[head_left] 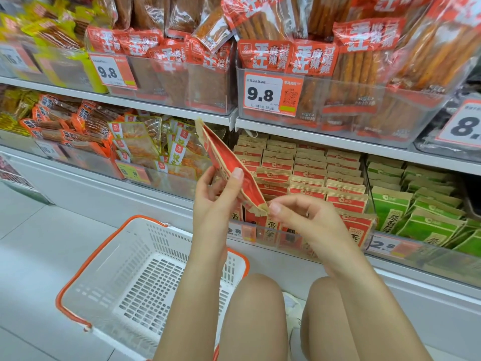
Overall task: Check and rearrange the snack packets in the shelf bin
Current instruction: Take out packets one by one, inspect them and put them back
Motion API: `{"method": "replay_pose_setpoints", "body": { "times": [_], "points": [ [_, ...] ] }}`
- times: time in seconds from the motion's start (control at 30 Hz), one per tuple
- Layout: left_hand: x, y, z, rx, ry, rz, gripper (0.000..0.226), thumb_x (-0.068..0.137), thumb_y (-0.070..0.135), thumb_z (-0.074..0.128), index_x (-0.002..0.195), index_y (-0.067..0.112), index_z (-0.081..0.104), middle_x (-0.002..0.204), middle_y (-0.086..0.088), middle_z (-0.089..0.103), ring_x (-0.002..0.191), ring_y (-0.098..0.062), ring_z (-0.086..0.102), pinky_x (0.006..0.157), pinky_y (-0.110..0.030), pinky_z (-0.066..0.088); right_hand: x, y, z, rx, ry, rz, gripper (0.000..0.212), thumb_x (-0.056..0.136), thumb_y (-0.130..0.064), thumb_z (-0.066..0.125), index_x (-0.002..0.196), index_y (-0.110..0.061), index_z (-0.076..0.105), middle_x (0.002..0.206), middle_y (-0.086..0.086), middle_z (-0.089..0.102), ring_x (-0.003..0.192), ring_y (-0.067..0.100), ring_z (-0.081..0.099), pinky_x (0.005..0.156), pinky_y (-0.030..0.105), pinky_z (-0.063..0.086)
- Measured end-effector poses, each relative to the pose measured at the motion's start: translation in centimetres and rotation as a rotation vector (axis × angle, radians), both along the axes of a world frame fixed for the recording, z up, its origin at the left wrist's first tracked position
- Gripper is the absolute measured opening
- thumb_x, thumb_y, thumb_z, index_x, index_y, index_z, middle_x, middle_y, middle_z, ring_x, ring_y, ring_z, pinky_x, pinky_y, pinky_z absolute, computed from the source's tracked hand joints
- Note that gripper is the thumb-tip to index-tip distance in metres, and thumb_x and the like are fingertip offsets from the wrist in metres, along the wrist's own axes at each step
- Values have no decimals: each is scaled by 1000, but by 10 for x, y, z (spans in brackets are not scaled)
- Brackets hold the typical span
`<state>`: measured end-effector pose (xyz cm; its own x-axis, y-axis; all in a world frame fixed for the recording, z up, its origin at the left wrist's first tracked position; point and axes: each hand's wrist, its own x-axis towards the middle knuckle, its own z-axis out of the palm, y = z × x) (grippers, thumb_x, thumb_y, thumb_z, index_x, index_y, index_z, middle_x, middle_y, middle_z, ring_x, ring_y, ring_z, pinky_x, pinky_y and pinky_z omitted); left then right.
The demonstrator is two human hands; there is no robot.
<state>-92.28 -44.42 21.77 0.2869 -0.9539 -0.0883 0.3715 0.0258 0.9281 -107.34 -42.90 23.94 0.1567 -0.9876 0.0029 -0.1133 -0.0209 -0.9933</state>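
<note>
A red and tan snack packet [223,157] is held edge-on, tilted, in front of the lower shelf. My left hand [216,196] grips its middle, thumb on the near face and fingers behind. My right hand [299,214] pinches its lower corner between thumb and forefinger. Behind them the clear shelf bin [281,237] holds several rows of matching red and tan packets [307,175] standing upright.
Green packets [421,212] fill the bin to the right. Orange and clear-wrapped snacks [145,149] sit to the left. The upper shelf carries bins of spicy sticks with 9.8 price tags [263,93]. A white basket with orange rim [145,277] stands on the floor by my knees.
</note>
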Motion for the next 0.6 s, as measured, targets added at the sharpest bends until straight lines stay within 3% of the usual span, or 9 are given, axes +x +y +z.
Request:
{"method": "replay_pose_setpoints", "body": {
  "times": [0.1, 0.27, 0.43, 0.53, 0.6],
  "points": [
    [-1, 0, -1, -7, -29, 21, 91, 65, 48, 87, 142, 25, 44, 131, -2, 64, 112, -11, 67, 86, -22, 56, 2, 0, -2, -12, 12, 0, 4, 80, -24, 71, 82, -24, 73, 81, -12, 74, 78, 0, 67, 68, 9, 48],
    [-4, -1, -2, -7, -84, 27, 92, 59, 55, 80, 140, 30, 45, 130, 3, 63, 112, -8, 66, 91, -26, 52, 2, -2, -4, -10, 23, -10, 8, 86, -20, 67, 85, -22, 75, 82, -11, 74, 81, 1, 67, 71, 11, 49],
    [-4, 2, -3, 7, -117, -7, 85, 54, 63, 77, 129, 37, 51, 127, 1, 66, 111, -11, 67, 99, -37, 52, 0, -3, -7, -2, 16, -32, 18, 90, -17, 63, 80, -24, 76, 84, -4, 75, 86, 14, 69, 84, 29, 52],
    [-6, 3, -1, 10, -76, -21, 80, 69, 56, 82, 137, 28, 50, 126, -3, 67, 110, -15, 68, 96, -35, 54, -1, -2, -5, -7, 4, -14, 17, 86, -31, 63, 83, -23, 77, 87, -4, 75, 88, 13, 69, 87, 31, 51],
    [-5, 4, 3, -7, -9, -67, 67, 77, 48, 71, 135, 18, 55, 121, -8, 70, 106, -18, 70, 90, -32, 58, -2, -3, -4, -6, -12, -33, 28, 79, -45, 60, 88, -25, 76, 92, -8, 75, 93, 8, 68, 91, 33, 50]
  ]
}}
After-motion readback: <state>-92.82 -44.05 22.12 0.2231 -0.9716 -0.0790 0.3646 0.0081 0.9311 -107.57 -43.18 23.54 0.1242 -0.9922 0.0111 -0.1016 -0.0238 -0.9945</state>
